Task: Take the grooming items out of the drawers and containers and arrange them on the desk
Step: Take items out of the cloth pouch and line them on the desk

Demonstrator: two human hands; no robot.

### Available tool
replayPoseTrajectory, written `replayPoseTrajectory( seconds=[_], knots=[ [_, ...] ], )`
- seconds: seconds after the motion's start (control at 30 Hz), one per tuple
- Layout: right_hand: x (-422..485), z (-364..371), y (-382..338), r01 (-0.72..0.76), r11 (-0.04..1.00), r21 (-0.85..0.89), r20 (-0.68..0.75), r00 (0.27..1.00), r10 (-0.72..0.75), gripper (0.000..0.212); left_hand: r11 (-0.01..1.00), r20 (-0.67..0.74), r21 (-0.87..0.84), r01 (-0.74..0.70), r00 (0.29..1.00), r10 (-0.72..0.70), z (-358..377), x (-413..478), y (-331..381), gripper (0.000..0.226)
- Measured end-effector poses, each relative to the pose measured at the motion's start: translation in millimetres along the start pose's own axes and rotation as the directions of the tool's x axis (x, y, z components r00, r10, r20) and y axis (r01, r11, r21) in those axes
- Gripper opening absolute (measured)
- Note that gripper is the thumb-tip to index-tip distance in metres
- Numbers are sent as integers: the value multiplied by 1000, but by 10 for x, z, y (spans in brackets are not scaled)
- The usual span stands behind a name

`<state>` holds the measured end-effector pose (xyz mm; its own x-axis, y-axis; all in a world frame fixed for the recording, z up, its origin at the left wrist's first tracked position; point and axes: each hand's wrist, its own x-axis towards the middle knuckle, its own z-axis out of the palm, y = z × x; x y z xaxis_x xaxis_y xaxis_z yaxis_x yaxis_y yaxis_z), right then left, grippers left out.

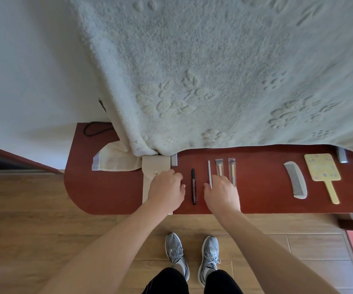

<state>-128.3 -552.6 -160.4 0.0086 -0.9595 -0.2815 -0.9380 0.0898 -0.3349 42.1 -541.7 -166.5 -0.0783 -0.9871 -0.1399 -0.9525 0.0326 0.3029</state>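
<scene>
On the red-brown desk lies a beige pouch with a snap button; my left hand rests flat on its lower part. A black pen-like item lies between my hands. My right hand lies over the lower ends of a thin grey stick and two wrapped brushes, fingers touching them. Farther right lie a grey comb and a yellow hand mirror.
A large white embossed towel hangs over something at the back of the desk. A small folded cloth lies left of the pouch, a black cable at the desk's back left corner. My shoes stand on the wooden floor below.
</scene>
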Motion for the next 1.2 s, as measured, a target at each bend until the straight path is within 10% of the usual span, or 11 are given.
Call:
replayPoseTrajectory(
  seconds=[1.2],
  knots=[
    [-323, -347, 126, 83, 984, 156, 14, 996, -86, 16, 966, 4, -247, 79, 997, -80, -192, 532, 833, 21]
  ],
)
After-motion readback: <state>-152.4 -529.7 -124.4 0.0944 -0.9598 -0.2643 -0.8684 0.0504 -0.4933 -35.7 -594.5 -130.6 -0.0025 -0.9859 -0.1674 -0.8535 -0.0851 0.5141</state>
